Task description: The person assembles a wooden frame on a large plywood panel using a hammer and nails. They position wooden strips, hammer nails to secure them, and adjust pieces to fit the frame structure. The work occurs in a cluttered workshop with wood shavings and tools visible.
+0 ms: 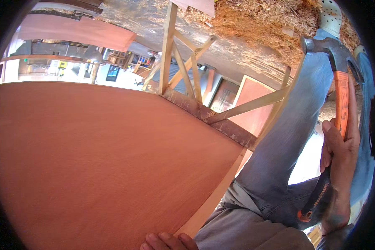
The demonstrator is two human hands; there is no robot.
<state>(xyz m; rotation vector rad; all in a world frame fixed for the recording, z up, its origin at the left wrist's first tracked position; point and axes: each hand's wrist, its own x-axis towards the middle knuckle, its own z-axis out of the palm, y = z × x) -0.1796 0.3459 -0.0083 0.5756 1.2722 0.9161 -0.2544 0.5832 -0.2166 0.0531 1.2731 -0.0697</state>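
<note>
A claw hammer [341, 93] with a dark metal head and an orange and black handle is held in my right hand [341, 156], fingers wrapped round the grip. Its head points toward the top of the view, in front of my jeans. A large reddish-brown plywood panel [108, 158] fills the left and middle. My left hand [168, 241] shows only by its fingers at the bottom edge, curled over the panel's rim beside a pale wooden edge strip [208, 200]. The rest of that hand is out of view.
Beyond the panel stands a wooden trestle frame [187, 102] with slanting braces. Another reddish panel [256, 100] shows behind it. Wood shavings [262, 25] cover the ground near my shoe [331, 18]. A further reddish sheet [75, 31] lies at the upper left.
</note>
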